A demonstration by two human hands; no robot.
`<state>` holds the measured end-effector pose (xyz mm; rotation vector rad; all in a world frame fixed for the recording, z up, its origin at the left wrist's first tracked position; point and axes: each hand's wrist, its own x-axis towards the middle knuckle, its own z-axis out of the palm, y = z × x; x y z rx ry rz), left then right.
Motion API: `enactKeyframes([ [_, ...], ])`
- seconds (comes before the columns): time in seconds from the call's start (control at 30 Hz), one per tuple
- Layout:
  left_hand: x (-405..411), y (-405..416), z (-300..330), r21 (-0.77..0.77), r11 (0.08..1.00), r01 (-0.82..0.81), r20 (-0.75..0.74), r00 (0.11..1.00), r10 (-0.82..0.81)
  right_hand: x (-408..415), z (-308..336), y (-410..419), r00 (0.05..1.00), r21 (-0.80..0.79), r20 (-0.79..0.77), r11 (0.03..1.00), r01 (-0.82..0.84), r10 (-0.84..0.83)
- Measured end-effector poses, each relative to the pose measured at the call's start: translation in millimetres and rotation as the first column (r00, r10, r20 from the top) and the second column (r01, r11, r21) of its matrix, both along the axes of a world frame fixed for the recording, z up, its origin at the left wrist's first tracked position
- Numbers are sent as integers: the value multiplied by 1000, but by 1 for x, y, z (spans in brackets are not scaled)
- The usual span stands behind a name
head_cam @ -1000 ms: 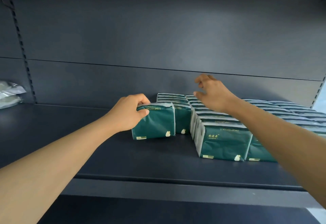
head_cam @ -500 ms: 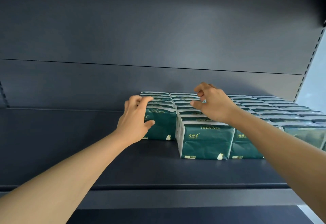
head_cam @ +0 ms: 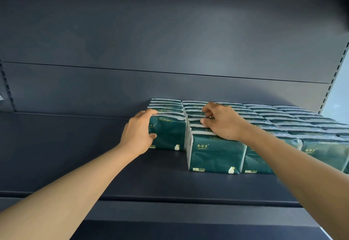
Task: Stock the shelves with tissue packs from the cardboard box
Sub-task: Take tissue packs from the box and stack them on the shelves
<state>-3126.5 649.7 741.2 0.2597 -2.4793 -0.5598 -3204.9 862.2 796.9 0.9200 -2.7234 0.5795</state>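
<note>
Nearest is the dark shelf (head_cam: 132, 179), its front lip matte metal, smooth and flat w/ bare deck ahead of the stock. Next back, the front tissue pack (head_cam: 215, 154) of the taller row: soft green plastic film, boxy but squashy, gold lettering, white folded ends. It stands upright, touching its neighbour on the right.

The left hand (head_cam: 137, 135) wraps the left end of the left-column pack (head_cam: 170, 134), thumb on the front face, fingers over the top edge; the grip is closed on that pack, which sits on the shelf, set further back than the right rows. The right hand (head_cam: 224, 122) rests on top of the packs just behind the front one, fingers curled & pressing down, nothing actually held.

The step looks like squaring a fresh pack into its column. To do it well: push it straight back until flush w/ the packs behind, keep the top edge level (film is slippery, so squeeze lightly, don't crush), and keep the right palm steadying the adjacent row so it won't lean over.

Furthest, more packs run to the rear panel (head_cam: 170, 32), a plain dark sheet. The cardboard box isn't in view.
</note>
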Motion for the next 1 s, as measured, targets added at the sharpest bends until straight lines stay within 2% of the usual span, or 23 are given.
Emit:
enactKeyframes([
  [0.33,10,2,17,60,998,-21,140,990,12,4,8,4,998,32,-58,999,-30,32],
  [0.57,45,15,40,56,998,24,60,998,-27,47,29,29,986,-71,-164,997,-32,20],
  [0.67,70,27,47,60,994,92,11,996,-93,82,31,45,980,-93,-197,996,-5,-13],
  [0.77,98,44,47,75,979,187,21,982,-190,123,22,64,980,-127,-183,991,48,-71],
  [1.0,158,106,18,147,895,421,51,900,-432,214,-37,113,974,-110,-13,969,223,-225],
])
